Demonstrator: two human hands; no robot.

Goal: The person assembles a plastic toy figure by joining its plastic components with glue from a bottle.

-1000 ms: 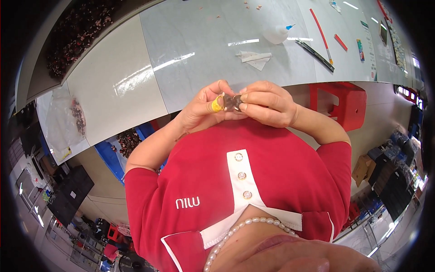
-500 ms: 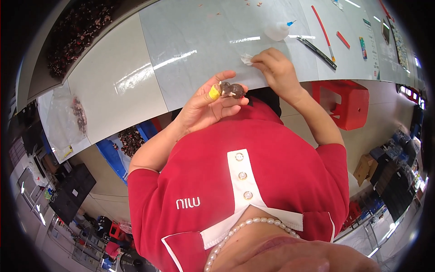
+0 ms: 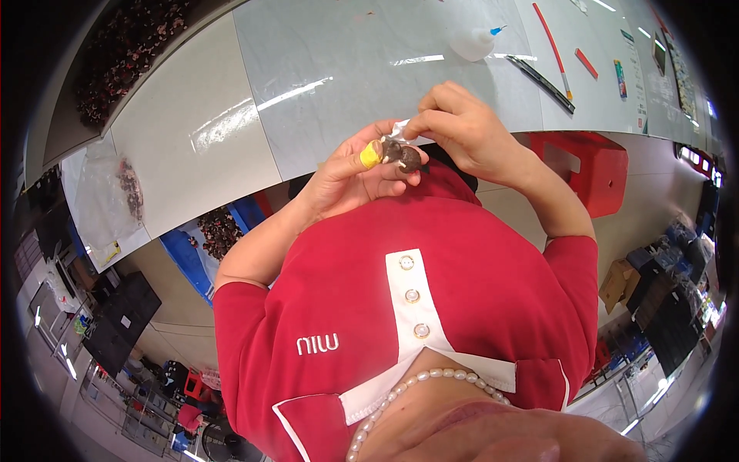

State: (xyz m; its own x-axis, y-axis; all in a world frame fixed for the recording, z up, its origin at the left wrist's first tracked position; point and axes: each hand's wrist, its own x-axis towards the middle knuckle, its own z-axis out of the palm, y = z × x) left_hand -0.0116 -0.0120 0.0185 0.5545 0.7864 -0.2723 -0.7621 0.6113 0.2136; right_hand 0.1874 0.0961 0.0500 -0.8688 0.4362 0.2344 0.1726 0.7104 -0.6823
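Note:
My left hand [image 3: 350,171] is closed around a small dark brown figurine [image 3: 409,159] with rounded lumps and pale bits on it, its palm turned up over the table's near edge. Yellow tape [image 3: 371,155] wraps the left thumb. My right hand [image 3: 462,127] pinches a crumpled white tissue [image 3: 400,131] between thumb and fingers. The tissue is at the figurine's far side and seems to touch it, though the fingers partly hide the contact.
A white squeeze bottle [image 3: 471,45] with a blue tip stands beyond my right hand. Farther right lie a black pen [image 3: 541,83], a red brush [image 3: 550,46] and a red stick [image 3: 586,63]. A red stool [image 3: 593,173] is below the table. Dark small pieces fill a tray [image 3: 127,65] at far left and a blue bin [image 3: 188,258].
My right hand has brought the tissue left and nearer, from over the table to the figurine. The left hand keeps its hold, with the figurine slightly turned.

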